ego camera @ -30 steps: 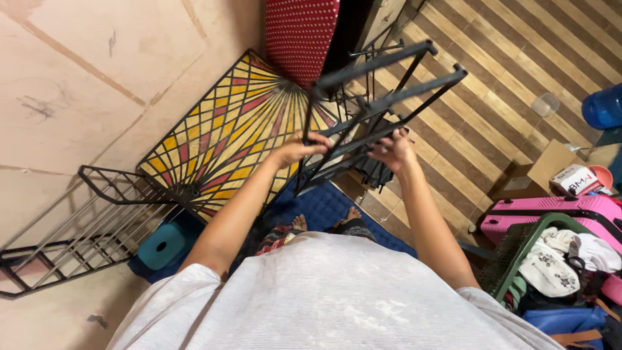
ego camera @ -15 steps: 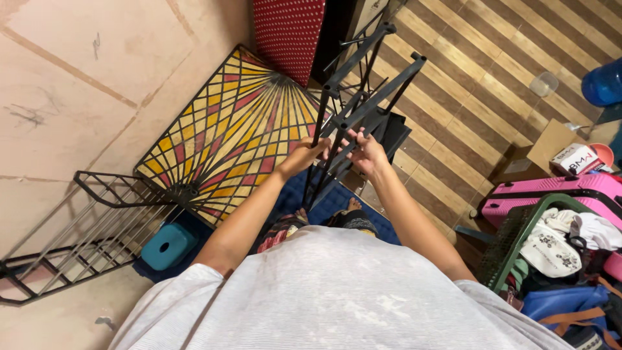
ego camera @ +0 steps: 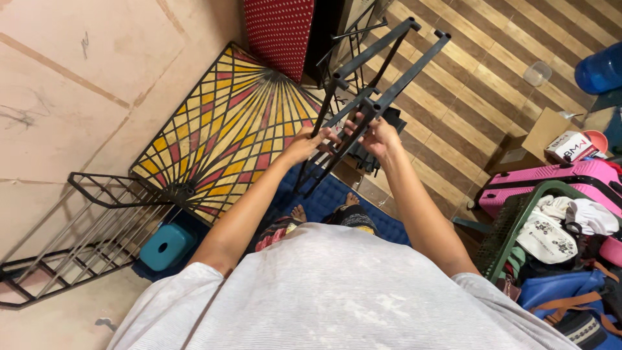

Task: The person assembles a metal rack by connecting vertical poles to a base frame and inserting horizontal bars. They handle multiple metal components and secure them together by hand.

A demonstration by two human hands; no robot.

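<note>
Both of my hands hold a black metal frame (ego camera: 389, 71) made of square tubes, raised in front of me and tilted so its long bars run up and to the right. My left hand (ego camera: 304, 144) grips a lower bar on the left side. My right hand (ego camera: 376, 133) is closed on a bar in the middle, close beside the left hand. The frame's lower end hangs above a blue mat (ego camera: 330, 198) where my bare feet stand.
A yellow and red patterned panel (ego camera: 220, 136) leans on the wall at left, with a black wire rack (ego camera: 78, 240) and a teal stool (ego camera: 166, 246) below. A red dotted cushion (ego camera: 278, 29) stands behind. A pink suitcase (ego camera: 551, 185), green laundry basket (ego camera: 512, 227) and cardboard box (ego camera: 544, 136) crowd the right.
The frame has swung from lying nearly level to pointing steeply up and right. My hands have drawn closer together on its bars.
</note>
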